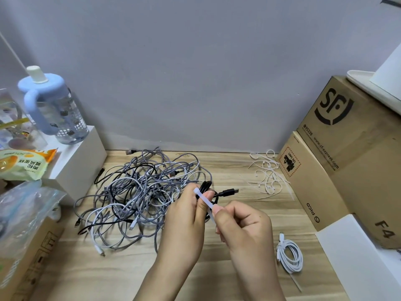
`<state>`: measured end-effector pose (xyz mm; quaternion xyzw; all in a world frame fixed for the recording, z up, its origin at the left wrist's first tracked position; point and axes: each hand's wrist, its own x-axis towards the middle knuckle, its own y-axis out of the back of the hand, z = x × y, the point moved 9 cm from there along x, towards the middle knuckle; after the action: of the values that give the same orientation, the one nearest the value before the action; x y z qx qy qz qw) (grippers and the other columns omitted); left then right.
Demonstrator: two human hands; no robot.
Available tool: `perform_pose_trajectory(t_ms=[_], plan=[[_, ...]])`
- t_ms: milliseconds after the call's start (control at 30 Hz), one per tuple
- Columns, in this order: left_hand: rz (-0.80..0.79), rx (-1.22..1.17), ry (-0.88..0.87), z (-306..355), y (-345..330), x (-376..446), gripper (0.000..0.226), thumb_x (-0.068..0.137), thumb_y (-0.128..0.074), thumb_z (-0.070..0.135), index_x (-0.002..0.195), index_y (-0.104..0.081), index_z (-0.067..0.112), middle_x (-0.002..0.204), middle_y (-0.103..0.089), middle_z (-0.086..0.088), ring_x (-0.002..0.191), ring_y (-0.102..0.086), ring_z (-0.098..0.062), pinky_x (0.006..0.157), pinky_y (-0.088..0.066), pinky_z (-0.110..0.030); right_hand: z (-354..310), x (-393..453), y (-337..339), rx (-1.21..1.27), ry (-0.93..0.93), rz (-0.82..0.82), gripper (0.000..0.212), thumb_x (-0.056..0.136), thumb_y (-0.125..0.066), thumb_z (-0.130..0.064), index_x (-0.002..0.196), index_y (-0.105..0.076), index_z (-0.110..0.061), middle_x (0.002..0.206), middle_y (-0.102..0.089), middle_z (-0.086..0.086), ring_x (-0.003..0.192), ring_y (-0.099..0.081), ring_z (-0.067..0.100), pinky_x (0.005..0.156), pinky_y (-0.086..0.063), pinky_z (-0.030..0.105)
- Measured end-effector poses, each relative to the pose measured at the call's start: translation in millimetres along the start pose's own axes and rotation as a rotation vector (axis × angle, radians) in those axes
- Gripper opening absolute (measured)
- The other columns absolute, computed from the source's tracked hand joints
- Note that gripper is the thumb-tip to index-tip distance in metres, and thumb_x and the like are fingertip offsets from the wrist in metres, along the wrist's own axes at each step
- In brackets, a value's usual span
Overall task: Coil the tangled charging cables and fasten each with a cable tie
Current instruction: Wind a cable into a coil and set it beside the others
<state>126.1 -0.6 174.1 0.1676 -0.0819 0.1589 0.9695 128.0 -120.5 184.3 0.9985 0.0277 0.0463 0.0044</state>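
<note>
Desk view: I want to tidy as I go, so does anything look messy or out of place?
Mainly the tangled cables, knotted in one heap. Loose cable ties lie scattered beside the boxes. The coiled white cable looks neat.

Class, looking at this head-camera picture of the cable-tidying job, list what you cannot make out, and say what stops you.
1. Head view: most of the coiled black charging cable; the left hand covers it.
2. Head view: whether the translucent white plastic cable tie is locked; the right hand hides its tail.
3. Head view: how many cables the grey, white and black tangled pile holds; they overlap.
4. Head view: the clear plastic bag; the left edge cuts it off.
</note>
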Motion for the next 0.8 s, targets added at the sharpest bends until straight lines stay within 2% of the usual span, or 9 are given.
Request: perform_pose_trajectory(t_ms=[133,233,300,367,433,600,667,733,800], plan=[[-0.008,-0.023,0.028,0.8,-1.9,0.4,0.022,0.087,-0.043,0.039,0.067,-0.039,0.031,0.068,-0.057,0.011,0.077,-0.061,-0.022,0.061,-0.042,-0.046,-5.0,1.2,-0.7,0.021,0.033,0.005,0.045,0.062,-0.059,-0.044,0.055,-0.047,0.0,0.046,-0.036,-0.003,0.046,-0.028,0.007,0.045,-0.026,0.016],[-0.022,-0.019,0.01,1.4,-5.3,-2.5,0.031,0.096,-0.048,0.022,0.068,-0.037,0.026,0.074,-0.063,0.023,0.087,-0.059,-0.009,0.056,-0.038,-0.024,-2.7,0.2,-4.2,0.008,0.03,-0.009,0.036,0.071,-0.064,-0.03,0.05,-0.048,-0.006,0.044,-0.036,-0.007,0.045,-0.027,0.006,0.044,-0.024,0.016],[-0.056,0.023,-0.024,1.7,-8.6,-7.6,0.032,0.097,-0.048,0.016,0.069,-0.039,0.027,0.079,-0.065,0.016,0.075,-0.057,-0.004,0.053,-0.034,-0.014,4.5,0.2,-5.9,0.0,0.022,-0.011,0.035,0.074,-0.06,-0.025,0.05,-0.047,-0.004,0.043,-0.036,-0.008,0.045,-0.027,0.006,0.044,-0.024,0.017],[-0.119,0.107,-0.066,-1.0,-12.9,-11.0,0.021,0.095,-0.042,0.03,0.073,-0.041,0.028,0.064,-0.059,0.009,0.061,-0.051,-0.005,0.053,-0.034,-0.021,11.2,2.4,-5.3,-0.015,0.011,-0.02,0.035,0.076,-0.06,-0.028,0.055,-0.052,0.0,0.044,-0.041,-0.003,0.045,-0.031,0.008,0.046,-0.027,0.019],[-0.199,0.234,-0.102,-5.8,-15.1,-12.0,0.015,0.088,-0.034,0.039,0.075,-0.038,0.031,0.061,-0.051,0.011,0.059,-0.048,-0.005,0.053,-0.031,-0.024,18.2,5.2,-5.3,-0.028,-0.031,-0.073,0.034,0.076,-0.06,-0.031,0.057,-0.059,-0.002,0.045,-0.047,0.003,0.044,-0.038,0.01,0.048,-0.032,0.022],[-0.369,0.428,-0.178,-3.9,-20.9,-10.9,0.027,0.095,-0.034,0.036,0.069,-0.031,0.033,0.062,-0.048,0.016,0.061,-0.045,-0.002,0.054,-0.032,-0.014,28.4,8.7,-3.2,-0.057,-0.127,-0.199,0.033,0.075,-0.062,-0.037,0.05,-0.062,-0.016,0.041,-0.054,0.002,0.045,-0.05,0.011,0.057,-0.044,0.023],[-0.454,0.445,-0.231,-4.9,-24.3,-10.2,0.023,0.093,-0.029,0.046,0.072,-0.032,0.038,0.067,-0.047,0.018,0.064,-0.045,-0.008,0.057,-0.033,-0.015,27.7,7.2,-0.3,-0.101,-0.137,-0.21,0.035,0.075,-0.072,-0.04,0.052,-0.065,-0.015,0.044,-0.057,0.003,0.046,-0.052,0.011,0.058,-0.046,0.025],[-0.517,0.412,-0.274,-7.7,-24.2,-8.2,0.022,0.087,-0.023,0.06,0.082,-0.037,0.044,0.075,-0.053,0.019,0.071,-0.051,-0.01,0.063,-0.041,-0.023,21.2,8.4,6.8,-0.224,-0.068,-0.161,0.031,0.071,-0.076,-0.045,0.06,-0.07,-0.017,0.05,-0.061,0.002,0.05,-0.052,0.008,0.057,-0.045,0.029],[-0.542,0.394,-0.309,-8.6,-22.0,-8.2,0.034,0.084,-0.02,0.065,0.1,-0.039,0.042,0.087,-0.06,0.015,0.082,-0.058,-0.016,0.07,-0.047,-0.032,11.5,13.8,20.6,-0.29,0.038,-0.023,0.027,0.066,-0.07,-0.055,0.07,-0.072,-0.028,0.061,-0.062,-0.005,0.057,-0.05,0.005,0.059,-0.044,0.028]])
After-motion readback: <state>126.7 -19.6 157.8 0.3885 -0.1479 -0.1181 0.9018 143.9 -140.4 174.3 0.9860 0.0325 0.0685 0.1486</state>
